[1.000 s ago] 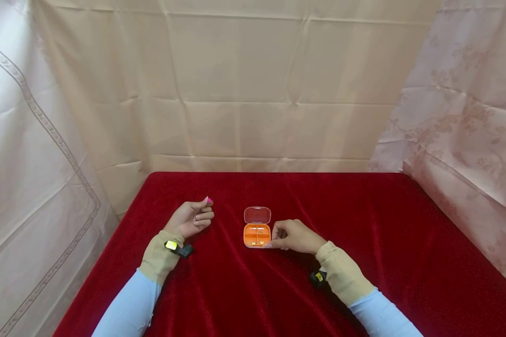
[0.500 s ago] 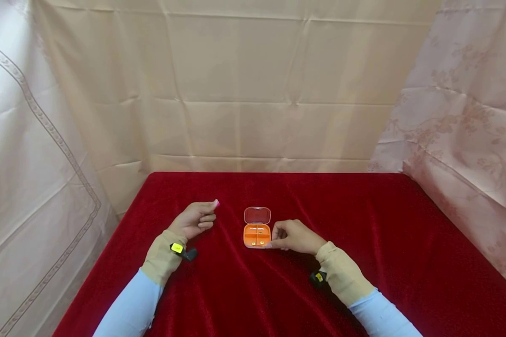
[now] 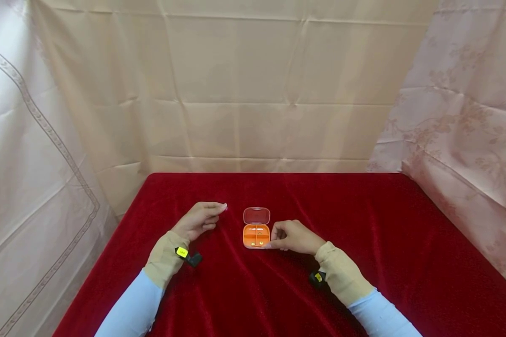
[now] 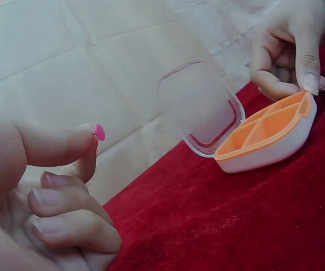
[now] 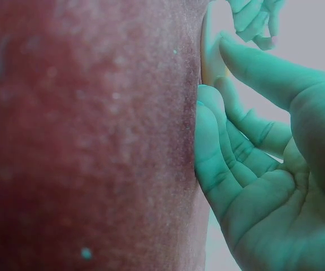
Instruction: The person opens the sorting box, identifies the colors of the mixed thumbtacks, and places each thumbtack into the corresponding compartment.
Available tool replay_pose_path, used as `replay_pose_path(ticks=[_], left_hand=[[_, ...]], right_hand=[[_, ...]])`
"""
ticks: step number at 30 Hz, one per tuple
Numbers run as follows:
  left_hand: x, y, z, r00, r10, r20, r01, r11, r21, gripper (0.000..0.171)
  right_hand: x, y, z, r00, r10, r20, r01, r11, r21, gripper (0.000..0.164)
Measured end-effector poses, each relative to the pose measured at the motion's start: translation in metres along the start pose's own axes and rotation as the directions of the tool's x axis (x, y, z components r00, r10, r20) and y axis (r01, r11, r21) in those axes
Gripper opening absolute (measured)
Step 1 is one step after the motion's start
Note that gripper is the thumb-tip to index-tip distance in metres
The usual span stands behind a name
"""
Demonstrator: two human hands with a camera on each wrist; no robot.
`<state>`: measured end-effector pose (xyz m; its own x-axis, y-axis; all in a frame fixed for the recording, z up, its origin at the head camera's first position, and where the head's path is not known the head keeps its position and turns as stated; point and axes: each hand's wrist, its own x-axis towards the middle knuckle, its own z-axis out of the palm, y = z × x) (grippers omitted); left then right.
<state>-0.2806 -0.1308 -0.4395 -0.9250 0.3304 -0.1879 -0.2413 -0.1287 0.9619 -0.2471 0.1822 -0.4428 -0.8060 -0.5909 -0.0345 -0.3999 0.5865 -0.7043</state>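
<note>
My left hand (image 3: 200,221) is held up left of the pill box, pinching a pink thumbtack (image 4: 99,132) between thumb and forefinger. Its round flat head faces the box and its pin is mostly hidden by the fingertips; the other fingers curl into the palm. The small pill box (image 4: 258,162) has a white outside and orange compartments, and sits on the red cloth. Its clear lid (image 3: 256,216) stands open at the back. My right hand (image 3: 297,236) grips the box's right front corner, thumb on the rim. Small yellow pieces (image 3: 261,243) lie in some compartments.
A red velvet cloth (image 3: 341,201) covers the table. Beige curtains (image 3: 253,93) hang behind the back edge, with pale patterned curtains (image 3: 468,117) at the sides.
My left hand has moved right toward the pill box with the thumbtack, turning so that the thumb and forefinger point at the box. The right hand has stayed at the box's corner.
</note>
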Motion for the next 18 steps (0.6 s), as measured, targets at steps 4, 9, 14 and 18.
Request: replay_pose_path(ticks=[4, 9, 14, 18], left_hand=[[0.001, -0.001, 0.004, 1.000, 0.001, 0.004, -0.001, 0.999, 0.037, 0.029], [0.001, -0.004, 0.011, 1.000, 0.005, 0.017, -0.006, 0.995, 0.100, 0.043], [0.001, -0.007, 0.015, 0.999, 0.020, 0.028, -0.024, 0.991, 0.132, 0.052], [0.001, -0.008, 0.017, 0.999, 0.031, 0.039, -0.037, 0.988, 0.150, 0.051]], right_hand=[[0.000, 0.000, -0.001, 1.000, 0.000, -0.003, 0.000, 1.000, -0.012, 0.024], [0.000, 0.001, 0.000, 1.000, -0.005, -0.005, 0.005, 1.000, -0.016, 0.025], [-0.001, 0.000, 0.001, 1.000, -0.015, -0.006, 0.015, 1.000, -0.006, 0.025], [-0.001, 0.001, 0.001, 1.000, -0.018, -0.008, 0.018, 1.000, -0.011, 0.025]])
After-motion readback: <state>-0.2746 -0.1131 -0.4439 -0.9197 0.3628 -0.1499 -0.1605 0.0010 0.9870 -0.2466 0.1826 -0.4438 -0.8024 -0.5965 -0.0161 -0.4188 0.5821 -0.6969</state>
